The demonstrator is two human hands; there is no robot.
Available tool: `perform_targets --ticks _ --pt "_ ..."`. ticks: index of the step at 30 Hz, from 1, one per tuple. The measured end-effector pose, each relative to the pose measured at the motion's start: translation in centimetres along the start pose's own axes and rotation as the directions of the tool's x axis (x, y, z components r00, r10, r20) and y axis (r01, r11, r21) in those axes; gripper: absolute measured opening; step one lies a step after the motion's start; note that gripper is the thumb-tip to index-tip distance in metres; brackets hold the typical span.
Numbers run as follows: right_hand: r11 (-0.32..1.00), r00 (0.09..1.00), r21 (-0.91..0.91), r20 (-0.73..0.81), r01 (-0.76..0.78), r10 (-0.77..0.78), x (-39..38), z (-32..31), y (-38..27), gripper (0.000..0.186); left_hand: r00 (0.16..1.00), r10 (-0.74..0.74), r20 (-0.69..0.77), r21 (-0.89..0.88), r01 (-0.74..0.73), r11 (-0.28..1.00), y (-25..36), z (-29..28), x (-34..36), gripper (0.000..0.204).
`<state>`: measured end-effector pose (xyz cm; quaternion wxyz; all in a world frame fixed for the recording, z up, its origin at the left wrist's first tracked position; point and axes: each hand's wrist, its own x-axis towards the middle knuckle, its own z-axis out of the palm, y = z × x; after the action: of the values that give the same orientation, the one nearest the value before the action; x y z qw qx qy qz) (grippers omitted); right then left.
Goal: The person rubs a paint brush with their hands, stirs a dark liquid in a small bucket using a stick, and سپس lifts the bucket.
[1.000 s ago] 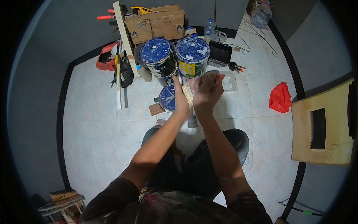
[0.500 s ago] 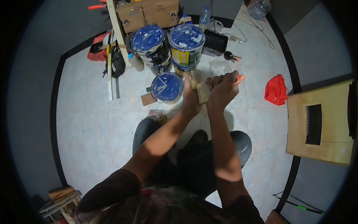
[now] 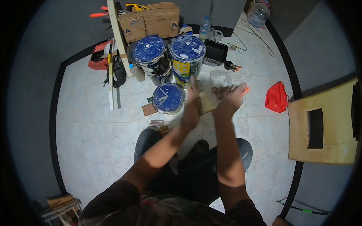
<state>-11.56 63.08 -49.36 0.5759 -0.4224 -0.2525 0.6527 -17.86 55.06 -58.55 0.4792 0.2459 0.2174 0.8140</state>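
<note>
My right hand [image 3: 228, 103] is closed round a wide paint brush [image 3: 209, 102] with a cream-coloured body, and its orange handle end [image 3: 246, 91] sticks out past the fingers. The brush points left, its bristle end blurred. Against that end rests my left hand [image 3: 191, 111], upright with fingers stretched out and the palm turned to the brush. Both hands are in the air above the floor, just right of a small paint bucket [image 3: 168, 98] with a smeared blue lid. Part of the brush is hidden by my hands.
Two tall paint buckets [image 3: 187, 51] stand ahead, near a black tray [image 3: 215, 52] and a clear plastic tub [image 3: 220, 78]. Behind is a cardboard box [image 3: 151, 22]. A red bag [image 3: 277, 97] and a yellowish panel [image 3: 335, 128] are at right. My knees flank the near floor.
Both hands and the brush sit slightly lower and a little further apart. The brush has turned, showing more of its broad cream side. The whole view has shifted a little.
</note>
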Motion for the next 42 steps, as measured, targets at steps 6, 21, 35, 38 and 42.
perform_targets --ticks 6,21,35,38,42 --pt "1.0 0.999 0.007 -0.031 0.026 -0.026 1.0 2.0 -1.2 0.055 0.998 -0.049 0.049 -0.575 0.068 0.815 0.0 0.2 0.2 0.077" --pt "0.962 0.944 0.219 0.248 0.163 -0.217 -2.3 3.0 0.3 0.061 0.916 -0.127 -0.379 -0.202 0.052 0.978 6.8 3.0 4.1 0.107" --pt "0.962 0.965 0.273 0.25 0.002 -0.073 -1.0 3.0 0.8 0.052 0.943 -0.12 -0.309 -0.059 0.106 0.993 5.8 1.6 1.9 0.106" --pt "0.971 0.946 0.16 0.245 0.179 -0.215 -3.8 2.4 3.1 0.056 0.931 -0.128 -0.342 -0.064 0.113 0.991 6.9 2.1 1.1 0.104" --pt "0.985 0.974 0.165 0.21 0.053 -0.088 -0.9 4.2 -0.7 0.055 0.984 -0.103 -0.145 0.052 0.111 0.992 4.7 4.4 -1.4 0.091"
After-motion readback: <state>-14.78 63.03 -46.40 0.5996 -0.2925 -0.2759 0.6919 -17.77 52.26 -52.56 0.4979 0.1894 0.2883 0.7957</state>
